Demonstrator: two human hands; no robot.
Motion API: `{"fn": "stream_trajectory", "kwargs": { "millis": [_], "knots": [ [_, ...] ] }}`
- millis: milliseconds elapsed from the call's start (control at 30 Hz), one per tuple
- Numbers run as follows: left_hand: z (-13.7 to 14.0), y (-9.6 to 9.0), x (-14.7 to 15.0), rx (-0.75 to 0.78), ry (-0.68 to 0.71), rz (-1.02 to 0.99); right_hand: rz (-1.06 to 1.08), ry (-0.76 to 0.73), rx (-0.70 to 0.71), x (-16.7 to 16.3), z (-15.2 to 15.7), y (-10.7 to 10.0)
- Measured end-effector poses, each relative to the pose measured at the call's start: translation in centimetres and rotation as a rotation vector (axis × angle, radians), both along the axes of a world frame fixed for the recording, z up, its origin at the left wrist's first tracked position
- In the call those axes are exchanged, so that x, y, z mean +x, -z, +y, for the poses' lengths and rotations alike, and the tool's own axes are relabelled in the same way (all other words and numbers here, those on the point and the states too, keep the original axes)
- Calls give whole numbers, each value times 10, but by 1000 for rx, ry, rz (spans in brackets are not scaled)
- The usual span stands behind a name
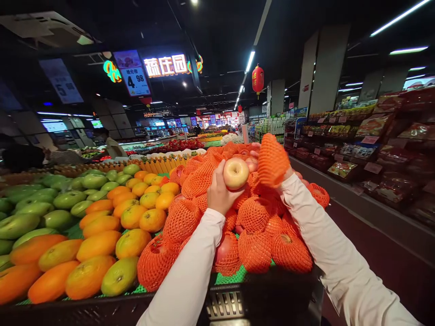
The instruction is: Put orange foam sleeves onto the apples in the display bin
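Note:
My left hand point(220, 192) is closed around a bare, pale yellow-pink apple point(235, 174), its dimpled end turned toward me. To its right, my right hand point(289, 174) holds an orange foam net sleeve point(272, 160) upright. The sleeve hides most of that hand, with some fingertips showing past its left side. Both hands are above a heap of apples in orange foam nets point(255, 214). One netted apple point(227, 251) near the front shows its red skin through the mesh.
Oranges point(102, 244) and green fruit point(71, 203) lie left of the heap, in the same black-edged display point(136, 310). Shelves of packaged goods point(360, 145) line the right side, across a dark aisle floor point(374, 253). A person point(113, 145) stands at the far left.

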State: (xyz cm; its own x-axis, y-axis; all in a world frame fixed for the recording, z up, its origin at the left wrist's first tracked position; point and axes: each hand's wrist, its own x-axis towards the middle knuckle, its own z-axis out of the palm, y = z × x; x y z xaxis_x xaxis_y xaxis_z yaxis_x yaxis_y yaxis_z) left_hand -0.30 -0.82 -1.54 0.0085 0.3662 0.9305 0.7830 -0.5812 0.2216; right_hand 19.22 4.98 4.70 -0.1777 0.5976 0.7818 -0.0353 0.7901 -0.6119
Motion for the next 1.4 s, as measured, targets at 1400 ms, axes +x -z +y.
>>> {"fn": "stream_trajectory", "kwargs": {
  "millis": [1400],
  "knots": [
    [7,3,-5,258,101,207,139,133,-20,-40,-30,19]
  ]
}}
